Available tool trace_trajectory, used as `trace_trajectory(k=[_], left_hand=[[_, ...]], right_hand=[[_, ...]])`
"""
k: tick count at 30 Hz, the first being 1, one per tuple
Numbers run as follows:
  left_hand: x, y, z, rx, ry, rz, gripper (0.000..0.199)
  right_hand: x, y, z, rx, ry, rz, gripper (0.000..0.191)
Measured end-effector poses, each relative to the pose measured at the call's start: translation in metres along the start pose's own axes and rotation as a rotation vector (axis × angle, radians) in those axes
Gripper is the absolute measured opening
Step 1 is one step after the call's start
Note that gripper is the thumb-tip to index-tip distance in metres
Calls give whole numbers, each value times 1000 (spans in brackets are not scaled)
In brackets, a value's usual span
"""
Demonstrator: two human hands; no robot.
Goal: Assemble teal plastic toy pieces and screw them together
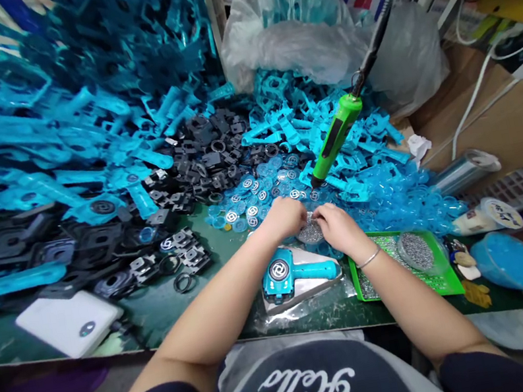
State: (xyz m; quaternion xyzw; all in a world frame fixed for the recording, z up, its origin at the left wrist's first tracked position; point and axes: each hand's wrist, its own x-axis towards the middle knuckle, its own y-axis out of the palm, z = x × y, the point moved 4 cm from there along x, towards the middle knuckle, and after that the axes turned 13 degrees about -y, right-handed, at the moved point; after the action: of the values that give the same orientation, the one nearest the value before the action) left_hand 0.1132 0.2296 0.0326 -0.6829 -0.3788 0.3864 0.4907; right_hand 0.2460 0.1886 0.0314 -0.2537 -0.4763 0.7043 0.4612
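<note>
Closest to me was the wearer's shirt [310, 365], "Hello" scripted in white across its dark front, and beyond it ran the green table [154, 304]. A white box [69, 322] sat off to the left near the edge. Between the forearms, there it was: a turquoise housing [299, 272] with a round swirl emblem, lying on a pale block [315, 291] over clear plastic. To its right I had a green tray [449, 288] of metal bits, a clear tub [416, 252] standing in it. Now to the action, just behind the housing: a round dish [312, 242] of small metal pieces [309, 229], with the left hand [290, 216] and the right hand [341, 226] meeting over it from either side! Each grip had its fingers bent and drawn in; from my far-off seat I could not tell whether either had closed on a piece. Past the knuckles spread blue discs [262, 197], many bearing white swirls, and above them hung a green screwdriver [338, 133], tip down. Farther back I saw a heap of black parts [207, 155], a huge pile of turquoise shells [78, 119] on the left, and a bulging clear bag [291, 44] at the rear.
</note>
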Motion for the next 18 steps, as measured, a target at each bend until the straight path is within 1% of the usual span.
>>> trace_trajectory(k=[3, 5, 6, 8, 10, 12, 15, 18], left_hand=[[-1, -1, 8, -41, 13, -22, 20], [-1, 0, 11, -71, 12, -39, 20], [-1, 0, 12, -89, 8, -48, 20], [-2, 1, 13, -133, -8, -63, 20], [-3, 1, 14, -191, -32, -77, 20], [-4, 0, 16, -268, -62, -91, 21], [-9, -5, 19, -411, -135, -119, 20], [-23, -10, 29, -577, -235, -160, 17]], right_hand=[[-10, -2, 12, 103, -18, -76, 23], [-24, 3, 30, 245, -62, -109, 19], [-33, 7, 41, 328, -106, -124, 18], [-54, 17, 65, 437, -243, -167, 16], [-74, 27, 83, 407, -402, -228, 13], [-88, 36, 93, 324, -534, -306, 15], [-97, 47, 93, 243, -646, -394, 28], [-99, 52, 87, 210, -697, -398, 38]])
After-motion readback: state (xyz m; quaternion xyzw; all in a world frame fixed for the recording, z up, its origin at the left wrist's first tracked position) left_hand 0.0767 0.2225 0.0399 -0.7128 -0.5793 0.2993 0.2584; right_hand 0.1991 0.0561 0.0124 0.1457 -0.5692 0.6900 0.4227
